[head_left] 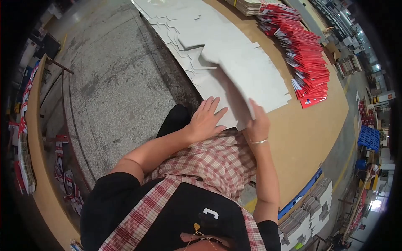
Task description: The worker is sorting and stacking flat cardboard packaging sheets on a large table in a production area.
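Note:
A long row of overlapping white die-cut cardboard blanks (245,50) with notched edges lies on the tabletop in front of me. My left hand (204,120) rests flat, fingers spread, on the nearest blank beside the table's left edge. At that blank's right side, my right hand (258,123), with a bracelet at its wrist, grips the near right edge. This side is bent up off the sheets, and its shaded grey underside (236,98) shows. Some right-hand fingertips are hidden behind the card.
A fanned stack of red-and-white folded cartons (305,62) lies along the far right of the brown tabletop (307,138). Grey-and-white cardboard stacks (307,209) stand at lower right. Another brown table (39,167) is at left, across the concrete floor (109,79). A blue crate (369,138) stands farther right.

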Motion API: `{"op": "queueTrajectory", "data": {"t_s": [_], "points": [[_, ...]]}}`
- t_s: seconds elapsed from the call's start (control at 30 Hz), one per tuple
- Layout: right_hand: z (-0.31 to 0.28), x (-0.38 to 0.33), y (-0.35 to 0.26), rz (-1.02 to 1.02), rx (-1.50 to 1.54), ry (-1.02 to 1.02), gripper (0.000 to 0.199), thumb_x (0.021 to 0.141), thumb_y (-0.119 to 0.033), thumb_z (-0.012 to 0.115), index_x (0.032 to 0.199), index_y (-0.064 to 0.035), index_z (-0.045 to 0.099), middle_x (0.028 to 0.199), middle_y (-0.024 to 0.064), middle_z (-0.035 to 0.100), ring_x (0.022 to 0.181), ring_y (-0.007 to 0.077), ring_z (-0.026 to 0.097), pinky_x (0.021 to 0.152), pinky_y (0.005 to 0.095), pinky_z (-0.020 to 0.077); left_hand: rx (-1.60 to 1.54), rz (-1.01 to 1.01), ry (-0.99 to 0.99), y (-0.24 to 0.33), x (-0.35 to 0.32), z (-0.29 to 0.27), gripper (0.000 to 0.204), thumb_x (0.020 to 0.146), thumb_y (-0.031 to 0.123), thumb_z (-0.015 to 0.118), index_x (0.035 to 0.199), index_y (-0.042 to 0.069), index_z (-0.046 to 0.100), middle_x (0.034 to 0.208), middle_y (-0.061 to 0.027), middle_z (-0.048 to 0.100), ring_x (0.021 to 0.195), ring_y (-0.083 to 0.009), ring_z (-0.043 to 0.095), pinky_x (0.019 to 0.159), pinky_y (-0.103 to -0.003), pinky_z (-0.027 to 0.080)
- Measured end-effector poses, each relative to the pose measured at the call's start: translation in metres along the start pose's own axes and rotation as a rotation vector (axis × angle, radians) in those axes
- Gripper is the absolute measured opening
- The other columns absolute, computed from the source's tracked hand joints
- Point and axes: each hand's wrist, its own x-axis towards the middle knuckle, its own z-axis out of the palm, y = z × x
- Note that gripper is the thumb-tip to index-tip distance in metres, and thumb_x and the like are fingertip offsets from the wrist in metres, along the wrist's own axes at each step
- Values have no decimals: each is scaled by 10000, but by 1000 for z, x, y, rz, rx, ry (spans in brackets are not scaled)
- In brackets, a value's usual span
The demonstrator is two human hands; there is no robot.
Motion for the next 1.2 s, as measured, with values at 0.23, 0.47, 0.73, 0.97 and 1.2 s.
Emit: {"op": "queueTrajectory", "data": {"t_s": [0.23, 0.47, 0.73, 0.97, 1.2], "points": [[-85, -6, -23, 56, -118, 523, 350, 915, 4, 461, 1241, 23, 588, 1188, 171, 638, 1128, 320, 599, 969, 398, 460, 118, -6, -32, -9, 0, -4, 644, 862, 439, 626, 1385, 94, 473, 1437, -264, 350, 1307, -445, 353, 1076, -522, 303], [-190, -200, 37, -108, -405, -352, 716, 899, -509, 598, 1430, -58, 431, 1402, 220, 466, 1261, 337, 477, 1009, 462, 424, -483, 580, 280, 60, 3, -40, 219, 792, 283, 655, 844, 81, 588, 816, -97, 550, 808, -307, 576, 676, -427, 481], [-128, -369, 39, 123, -401, -38, 431, 950, -158, 421, 1320, 33, 534, 1347, 146, 557, 1201, 265, 572, 944, 332, 488, -304, 886, -194, 134, 39, 111, 834, 663, 506, 753, 1354, 128, 476, 1400, -179, 416, 1366, -414, 283, 1118, -520, 229], [-129, -331, 8, 750, -262, 215, 564, 919, -357, 553, 1342, 9, 488, 1226, 200, 610, 1221, 382, 522, 1059, 498, 360, -377, 593, -623, 185, 74, 107, 267, 738, 406, 708, 791, 147, 673, 1007, -63, 563, 964, -285, 511, 771, -457, 396], [-135, -257, 13, 841, -884, 236, 517, 881, -428, 635, 1202, -25, 597, 1220, 209, 594, 1107, 393, 575, 941, 508, 466, -371, 632, 26, 206, 47, 151, 241, 729, 429, 705, 740, 196, 644, 976, -57, 574, 1023, -275, 527, 757, -418, 416]]}}
